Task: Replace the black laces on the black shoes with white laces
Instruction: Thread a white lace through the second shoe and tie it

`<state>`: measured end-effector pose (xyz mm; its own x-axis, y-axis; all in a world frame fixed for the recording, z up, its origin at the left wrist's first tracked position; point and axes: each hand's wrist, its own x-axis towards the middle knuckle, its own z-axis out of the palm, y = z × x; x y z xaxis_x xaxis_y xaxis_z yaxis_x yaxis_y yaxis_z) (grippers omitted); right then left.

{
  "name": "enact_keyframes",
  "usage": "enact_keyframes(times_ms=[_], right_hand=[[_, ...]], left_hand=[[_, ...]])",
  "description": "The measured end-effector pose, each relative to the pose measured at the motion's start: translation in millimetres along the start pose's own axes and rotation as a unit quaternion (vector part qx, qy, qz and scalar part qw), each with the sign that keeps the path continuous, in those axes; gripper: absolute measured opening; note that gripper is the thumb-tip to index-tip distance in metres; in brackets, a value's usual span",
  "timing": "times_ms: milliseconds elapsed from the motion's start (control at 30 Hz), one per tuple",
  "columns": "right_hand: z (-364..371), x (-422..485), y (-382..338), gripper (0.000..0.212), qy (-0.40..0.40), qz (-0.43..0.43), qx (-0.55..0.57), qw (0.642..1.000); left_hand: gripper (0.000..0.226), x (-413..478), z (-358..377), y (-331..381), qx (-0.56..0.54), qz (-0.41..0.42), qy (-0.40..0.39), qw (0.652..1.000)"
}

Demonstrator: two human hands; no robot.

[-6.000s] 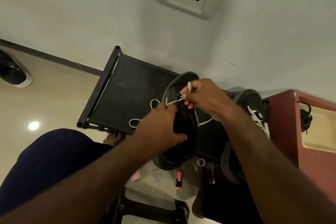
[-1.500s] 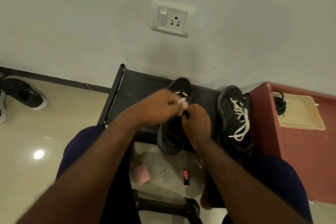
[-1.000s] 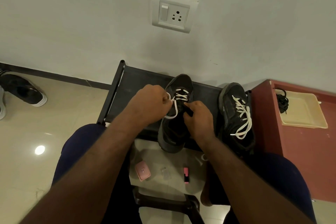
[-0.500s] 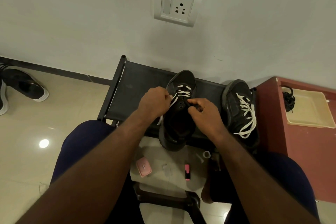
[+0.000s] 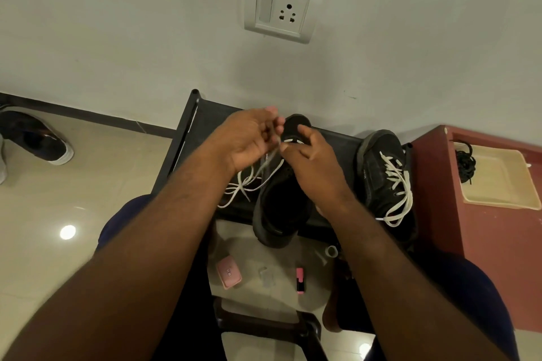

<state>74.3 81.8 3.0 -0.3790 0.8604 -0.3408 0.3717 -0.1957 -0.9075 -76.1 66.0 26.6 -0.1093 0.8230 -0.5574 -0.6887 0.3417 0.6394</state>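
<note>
Now the left hand (image 5: 249, 138) pinches the limp, light white lace (image 5: 245, 184), best held near its tip; the right hand (image 5: 313, 161) grips the shoe (image 5: 281, 208) on the worktop (image 5: 211, 126), at nine o'clock from the laced shoe (image 5: 378, 173).

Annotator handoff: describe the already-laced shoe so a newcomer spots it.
Find the red cabinet at the right edge; the black rack stands beside it. Of two black shoes there, take the shoe nearest the cabinet: its white lace is criss-crossed, whereas the other shoe trails a loose lace.

Home room, wall socket (image 5: 282, 6), tiled floor (image 5: 88, 184), shoe rack (image 5: 211, 126), spare shoe (image 5: 35, 138)
</note>
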Motion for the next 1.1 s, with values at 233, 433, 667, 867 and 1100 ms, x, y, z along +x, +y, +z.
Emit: enact_keyframes(times_ms=[233, 433, 667, 867, 1100], right_hand=[[-24.2, -2.2, -22.2, 0.02, -0.086, 0.005, 0.25, 0.964], [-97.9, 3.0, -25.7, 0.019, 0.017, -0.047, 0.194, 0.98], [-69.3, 5.7, -22.4, 0.01, -0.036, -0.043, 0.004, 0.998], [-87.7, 33.2, 6.1, 0.027, 0.039, -0.004, 0.268, 0.963], [-69.9, 50.9, 37.8, 0.033, 0.037, 0.145, 0.028, 0.988]], left_hand=[[0.02, 0.0, -17.7, 17.2, -0.202, 0.076, 0.079, 0.973], [0.019, 9.3, -53.8, -1.1, 0.524, 0.126, 0.25, 0.805], [0.021, 2.2, 9.0, -38.8, 0.602, 0.294, -0.015, 0.743], [0.029, 14.8, 7.9, -42.9, 0.554, 0.331, 0.216, 0.733], [0.036, 16.5, 22.6, -76.4, 0.721, 0.108, 0.135, 0.671]])
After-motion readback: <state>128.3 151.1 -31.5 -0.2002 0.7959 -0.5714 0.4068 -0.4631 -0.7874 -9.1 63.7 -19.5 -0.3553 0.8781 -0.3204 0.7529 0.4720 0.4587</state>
